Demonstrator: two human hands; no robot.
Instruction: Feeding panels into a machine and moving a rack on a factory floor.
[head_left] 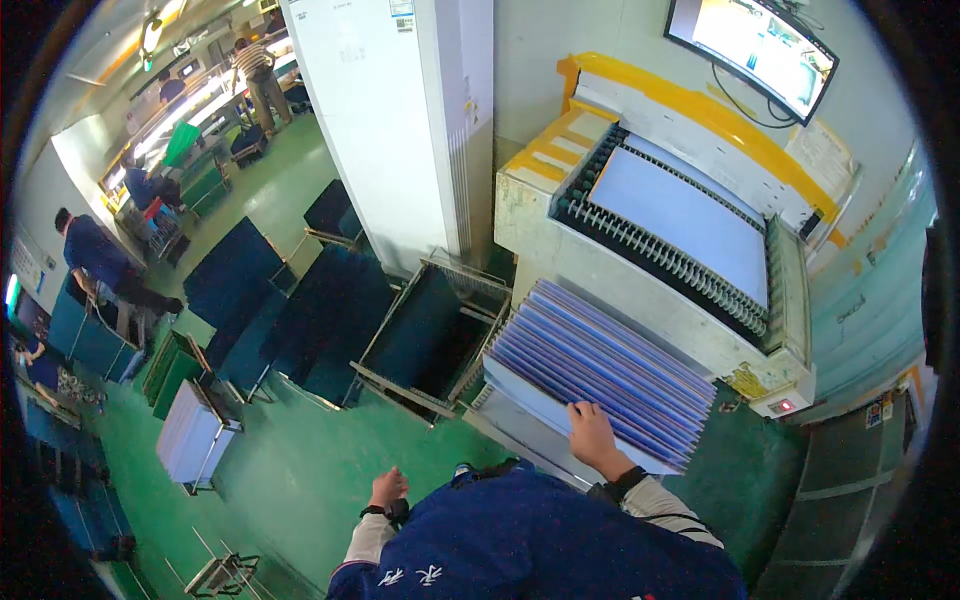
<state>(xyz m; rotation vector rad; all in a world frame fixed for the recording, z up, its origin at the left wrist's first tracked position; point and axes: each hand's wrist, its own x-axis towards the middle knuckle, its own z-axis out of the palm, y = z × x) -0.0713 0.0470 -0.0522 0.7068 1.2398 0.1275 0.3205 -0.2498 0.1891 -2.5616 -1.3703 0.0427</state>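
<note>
My right hand (592, 436) is at the near side of a rack, its fingers curled over the top edge of the closest pale board (545, 392). Behind that board, several thin white-blue boards with brownish edges (610, 350) stand upright in a row, spaced apart. My left hand (389, 487) hangs over the green floor, left of my body, its fingers curled in with nothing visible in them. Past the rack is a roller machine (650, 310), and a flat white board (685, 215) lies on its rollers.
A metal rack with dark panels (430, 335) stands left of the board rack. More dark panels (330, 310) and a small rack of white boards (198, 435) are farther left. A white cabinet (370, 110) rises behind. A monitor (755, 55) hangs above the machine. Co-workers (105, 255) are at the far left.
</note>
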